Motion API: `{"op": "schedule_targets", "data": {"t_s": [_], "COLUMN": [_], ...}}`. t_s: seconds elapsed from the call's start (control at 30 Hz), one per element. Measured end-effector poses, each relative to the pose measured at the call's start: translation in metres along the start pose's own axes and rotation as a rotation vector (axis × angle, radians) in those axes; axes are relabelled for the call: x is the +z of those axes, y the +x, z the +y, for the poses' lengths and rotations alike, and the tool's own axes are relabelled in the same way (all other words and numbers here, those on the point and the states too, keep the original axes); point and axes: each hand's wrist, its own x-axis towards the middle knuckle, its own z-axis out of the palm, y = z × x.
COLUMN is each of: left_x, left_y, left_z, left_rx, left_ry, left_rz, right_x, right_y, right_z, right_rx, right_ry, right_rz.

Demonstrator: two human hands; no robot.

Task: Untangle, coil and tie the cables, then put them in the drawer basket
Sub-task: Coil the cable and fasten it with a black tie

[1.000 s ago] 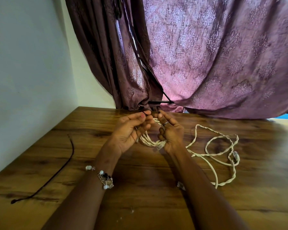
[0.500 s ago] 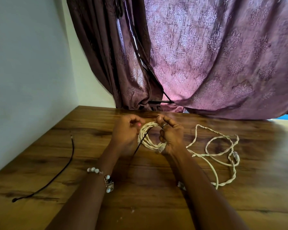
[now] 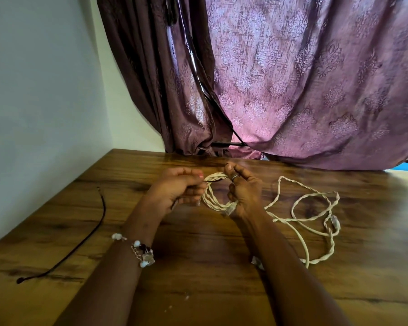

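Left hand [image 3: 179,187] and right hand [image 3: 244,192] hold a cream coil [image 3: 213,196] between them above the table [image 3: 198,267]; each hand's fingers are curled round its side of the loops. The cable's loose tail [image 3: 316,222] lies tangled on the table to the right. A black cable [image 3: 80,241] lies apart at left.

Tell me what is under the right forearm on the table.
Under the right forearm a small pale connector-like piece shows on the wooden table. What it joins to is covered by the arm.
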Motion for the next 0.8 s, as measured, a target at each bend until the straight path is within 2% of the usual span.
{"op": "schedule_targets", "data": {"t_s": [0.1, 0.2, 0.27, 0.4, 0.5, 0.6, 0.7, 0.8], "left_x": [-0.002, 0.001, 0.006, 0.012, 0.009, 0.011, 0.015, 0.019], "left_y": [-0.005, -0.005, -0.004, 0.001, 0.009, 0.013, 0.012, 0.012], "left_z": [0.008, 0.008, 0.007, -0.003, -0.007, -0.007, -0.007, -0.01], "left_rx": [-0.037, 0.037, 0.13, 0.339, 0.375, 0.342, 0.316, 0.3], "left_ry": [-0.331, -0.487, -0.397, -0.111, -0.125, -0.297, -0.438, -0.325], "left_rz": [-0.159, -0.257, -0.205, 0.073, 0.183, 0.196, 0.141, 0.124], "right_x": [0.001, 0.002, 0.002, 0.002, -0.001, -0.002, -0.001, -0.001], "right_y": [-0.001, -0.005, -0.007, -0.005, 0.002, 0.005, 0.003, 0.001], "right_z": [-0.001, -0.002, -0.002, 0.0, 0.007, 0.009, 0.007, 0.006], "right_rx": [-0.002, -0.005, -0.003, 0.021, 0.033, 0.031, 0.04, 0.04], "right_ry": [0.01, 0.022, 0.019, 0.012, -0.051, -0.072, -0.067, -0.076], "right_rz": [-0.023, -0.057, -0.079, -0.108, -0.112, -0.136, -0.161, -0.185]}}
